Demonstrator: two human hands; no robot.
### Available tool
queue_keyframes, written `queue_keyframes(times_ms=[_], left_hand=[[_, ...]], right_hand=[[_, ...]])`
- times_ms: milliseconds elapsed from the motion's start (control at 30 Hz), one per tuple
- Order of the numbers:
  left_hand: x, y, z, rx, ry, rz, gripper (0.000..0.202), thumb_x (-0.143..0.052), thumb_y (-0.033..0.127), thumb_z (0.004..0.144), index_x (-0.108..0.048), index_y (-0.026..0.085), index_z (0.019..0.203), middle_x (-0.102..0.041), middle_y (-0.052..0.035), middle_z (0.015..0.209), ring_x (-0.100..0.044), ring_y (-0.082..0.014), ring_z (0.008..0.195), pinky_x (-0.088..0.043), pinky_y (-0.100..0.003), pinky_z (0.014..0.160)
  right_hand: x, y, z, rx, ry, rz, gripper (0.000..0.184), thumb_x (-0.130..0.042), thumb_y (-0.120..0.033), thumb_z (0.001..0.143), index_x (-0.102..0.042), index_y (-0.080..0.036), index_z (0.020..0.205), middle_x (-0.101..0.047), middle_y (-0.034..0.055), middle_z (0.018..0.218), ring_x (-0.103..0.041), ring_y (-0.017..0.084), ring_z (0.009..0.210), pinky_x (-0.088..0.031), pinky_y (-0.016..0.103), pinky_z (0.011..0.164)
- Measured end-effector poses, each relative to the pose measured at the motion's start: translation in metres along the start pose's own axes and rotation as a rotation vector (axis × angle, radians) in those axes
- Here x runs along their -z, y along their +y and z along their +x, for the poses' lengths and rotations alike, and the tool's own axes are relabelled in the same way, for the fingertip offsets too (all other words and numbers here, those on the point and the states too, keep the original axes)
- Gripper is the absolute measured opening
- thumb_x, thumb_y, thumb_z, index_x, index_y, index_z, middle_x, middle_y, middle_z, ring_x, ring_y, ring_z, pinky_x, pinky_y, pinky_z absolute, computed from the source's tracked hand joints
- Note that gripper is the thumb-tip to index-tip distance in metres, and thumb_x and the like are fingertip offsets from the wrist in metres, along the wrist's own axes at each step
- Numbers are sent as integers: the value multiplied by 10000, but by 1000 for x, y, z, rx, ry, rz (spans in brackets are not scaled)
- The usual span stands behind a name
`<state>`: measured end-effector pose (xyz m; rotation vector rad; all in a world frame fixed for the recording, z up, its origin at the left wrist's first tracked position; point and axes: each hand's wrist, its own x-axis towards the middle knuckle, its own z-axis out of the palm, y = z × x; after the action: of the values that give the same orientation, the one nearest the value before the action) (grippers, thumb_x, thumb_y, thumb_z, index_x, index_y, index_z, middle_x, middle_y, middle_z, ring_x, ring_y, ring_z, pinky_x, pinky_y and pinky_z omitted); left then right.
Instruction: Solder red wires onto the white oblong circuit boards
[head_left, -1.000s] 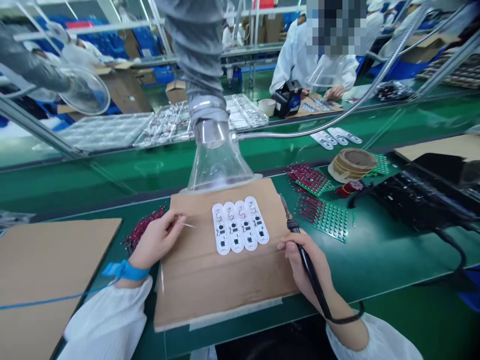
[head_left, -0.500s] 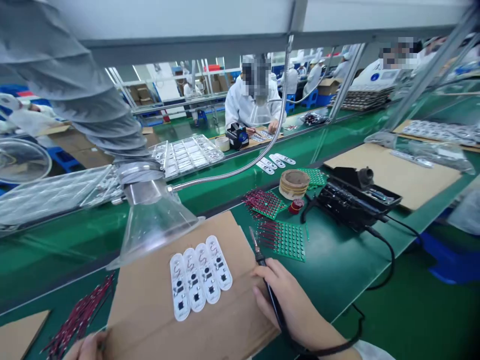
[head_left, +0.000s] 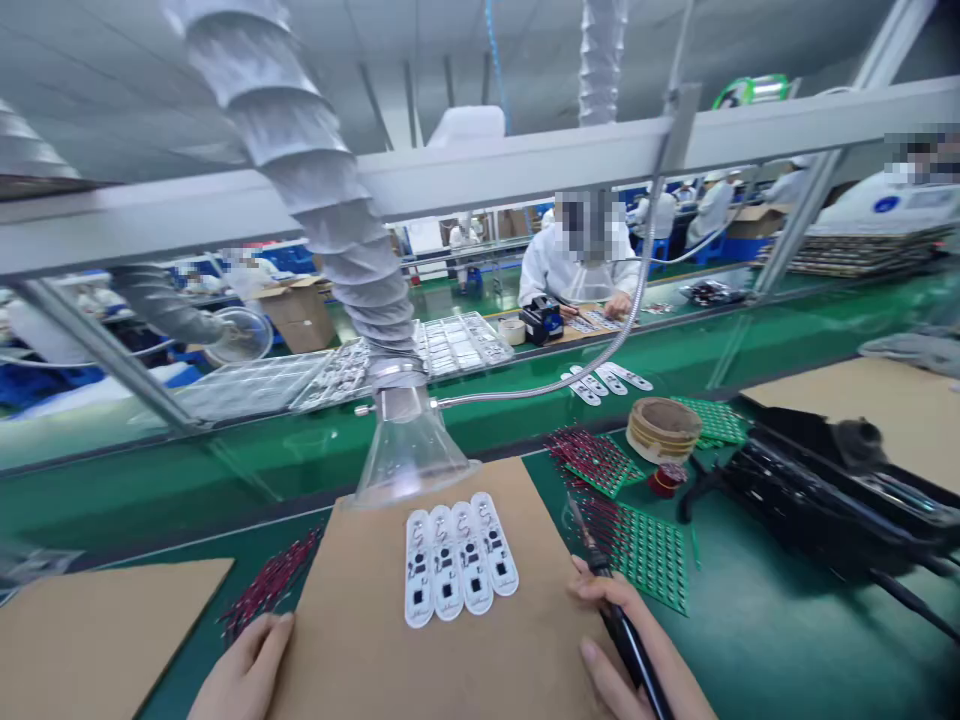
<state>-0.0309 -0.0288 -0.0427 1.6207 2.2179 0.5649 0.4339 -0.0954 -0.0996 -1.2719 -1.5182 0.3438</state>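
Observation:
My right hand (head_left: 622, 635) is closed around the black handle of a soldering iron (head_left: 628, 645), its metal tip pointing away from me. That hand is at the right edge of a brown cardboard sheet (head_left: 360, 660). My left hand (head_left: 247, 665) is closed at the sheet's left edge, thumb toward the board; the fingers underneath are partly hidden. On the cardboard lie several white, rounded circuit strips (head_left: 475, 590), side by side, bearing black components and thin wires. Dark red wires (head_left: 274, 585) lie beyond my left hand. Close to the iron's tip is a green circuit panel (head_left: 652, 550) with red wires.
A clear fume hood (head_left: 409, 450) hangs over the sheet's far edge. At right stand a tape roll (head_left: 664, 430), a red wire spool (head_left: 667, 480) and a black soldering-iron holder (head_left: 810, 490). Another cardboard piece (head_left: 105, 620) is at left. A co-worker (head_left: 577, 250) sits across the line.
The view has tilted up and swung left, so the bench appears further right. More of my left hand shows at the cardboard's edge. The soldering iron stays in my right hand.

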Motion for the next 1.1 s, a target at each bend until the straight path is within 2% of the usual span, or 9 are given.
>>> queue_keyframes(times_ms=[100, 233, 400, 500, 600, 733, 833, 967, 1100], left_hand=[[11, 30, 8, 8, 7, -168, 395, -539, 616, 854, -729, 273, 805, -860, -82, 1021, -804, -401, 1101, -656, -473, 955], [22, 72, 48, 16, -28, -205, 388, -504, 562, 868, -609, 232, 694, -726, -104, 738, -753, -354, 844, -596, -393, 712], [29, 110, 115, 19, -67, -223, 236, -589, 391, 823, -599, 209, 673, -731, -136, 797, -733, -320, 893, -542, -344, 742], [34, 112, 129, 38, -60, -198, 181, -607, 345, 804, -594, 207, 687, -698, -133, 756, -715, -325, 890, -516, -352, 736], [38, 96, 107, 19, -70, -194, 192, -577, 380, 816, -596, 207, 735, -693, -98, 774, -700, -295, 845, -514, -339, 710], [33, 56, 43, -14, -99, -184, 326, -525, 534, 866, -591, 223, 796, -700, -58, 795, -698, -286, 855, -533, -328, 708], [21, 28, 1, -64, -133, -163, 462, -481, 674, 906, -617, 235, 857, -758, -63, 863, -726, -298, 893, -560, -349, 760], [8, 11, -27, -49, -146, -81, 538, -436, 742, 913, -650, 249, 917, -803, -75, 951, -754, -306, 920, -570, -361, 790], [4, 6, -32, -42, -176, 34, 523, -404, 710, 966, -665, 257, 959, -807, -66, 965, -756, -287, 870, -553, -337, 747]], right_hand=[[1, -3, 28, 35, 3, 138, 271, -640, -212, 1002, -686, -302, 1253, -785, 137, 1331, -776, 350, 1287, -697, 482, 972], [-7, -18, 92, 3, -71, 208, 285, -642, -224, 989, -671, -281, 1266, -779, 104, 1239, -814, 228, 962, -679, 307, 730], [-51, -14, 180, 5, 3, 254, 248, -631, -302, 847, -571, -262, 1084, -718, 53, 1077, -756, 248, 1057, -621, 451, 1019], [-67, -12, 196, -21, -21, 233, 276, -609, -303, 834, -559, -246, 1100, -702, 64, 1072, -736, 244, 1015, -598, 468, 1028], [-52, -22, 168, -19, -51, 197, 276, -630, -282, 845, -602, -226, 1114, -705, 66, 1071, -722, 241, 980, -594, 445, 993], [-12, -38, 91, 3, -115, 84, 262, -623, -235, 956, -637, -243, 1217, -720, 51, 1116, -726, 222, 936, -605, 380, 908], [5, -41, 43, 69, -149, -44, 251, -578, -178, 1012, -618, -273, 1241, -721, 59, 1169, -748, 245, 1069, -604, 376, 966], [5, -38, 16, 56, -186, -132, 305, -557, -129, 1018, -603, -290, 1273, -683, 66, 1167, -755, 250, 1048, -629, 364, 918], [0, -33, 7, 46, -196, -219, 359, -539, -95, 1004, -601, -280, 1306, -655, 109, 1261, -749, 281, 1116, -637, 420, 960]])
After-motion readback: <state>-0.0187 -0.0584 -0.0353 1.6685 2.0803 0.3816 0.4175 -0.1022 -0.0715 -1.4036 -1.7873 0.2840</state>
